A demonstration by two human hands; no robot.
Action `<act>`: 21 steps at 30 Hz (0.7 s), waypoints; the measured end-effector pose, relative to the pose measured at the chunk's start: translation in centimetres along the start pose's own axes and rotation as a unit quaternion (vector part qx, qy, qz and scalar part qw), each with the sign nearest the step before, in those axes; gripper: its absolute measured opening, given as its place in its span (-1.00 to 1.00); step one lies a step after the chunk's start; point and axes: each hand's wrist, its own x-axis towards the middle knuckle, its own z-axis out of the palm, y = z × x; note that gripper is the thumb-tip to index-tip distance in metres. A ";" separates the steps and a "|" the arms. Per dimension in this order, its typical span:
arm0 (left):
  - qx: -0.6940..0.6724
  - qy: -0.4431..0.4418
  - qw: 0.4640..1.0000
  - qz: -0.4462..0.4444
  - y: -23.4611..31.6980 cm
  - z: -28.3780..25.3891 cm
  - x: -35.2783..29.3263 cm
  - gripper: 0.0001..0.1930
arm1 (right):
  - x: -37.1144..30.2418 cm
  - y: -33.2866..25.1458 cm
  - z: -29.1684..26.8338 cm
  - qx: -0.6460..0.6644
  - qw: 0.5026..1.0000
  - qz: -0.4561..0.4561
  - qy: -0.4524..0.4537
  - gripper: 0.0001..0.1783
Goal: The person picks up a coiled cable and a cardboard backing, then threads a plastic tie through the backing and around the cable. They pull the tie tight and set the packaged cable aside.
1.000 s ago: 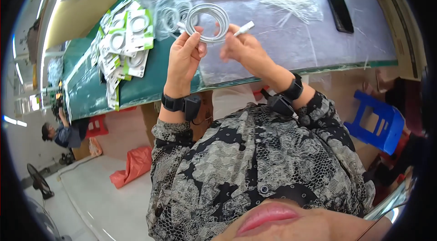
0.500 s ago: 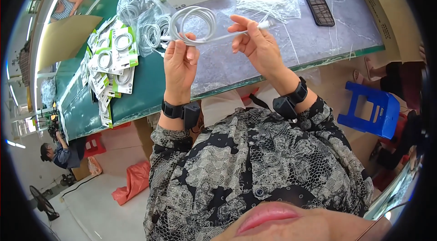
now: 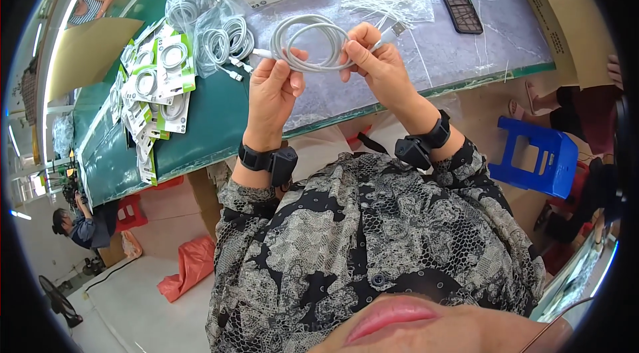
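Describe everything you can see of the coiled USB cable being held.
The USB cable is pale grey, smooth and plastic-looking, wound into several loose loops with no visible tie. A white USB plug with a metallic tip points up and right past the right grip; the slimmer white connector points left, its type too small to tell. The left grip pinches the coil's lower left, the right grip its right side, holding it above the grey marbled tabletop.

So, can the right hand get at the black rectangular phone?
Likely yes: nothing tall blocks the right hand from the phone, though that hand holds the coiled light-grey cable and may need to let go first.
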 end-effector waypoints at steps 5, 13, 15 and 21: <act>0.031 0.002 0.999 -0.011 -0.2 0.4 -0.5 -0.71 | 0.1 -1.3 0.3 -0.126 0.991 0.035 -0.002 -0.83; -0.001 -0.022 0.995 -0.094 0.0 1.5 -0.3 -0.68 | 1.3 0.2 -1.0 -0.062 0.989 0.134 0.023 -0.74; 0.055 -0.018 0.991 -0.121 -0.1 1.3 -0.2 -0.70 | 1.4 0.4 -1.6 -0.061 0.984 0.166 -0.007 -0.73; 0.104 -0.005 0.978 -0.183 -0.2 1.4 -0.3 -0.73 | 1.5 0.2 -2.1 -0.100 0.975 0.182 -0.083 -0.71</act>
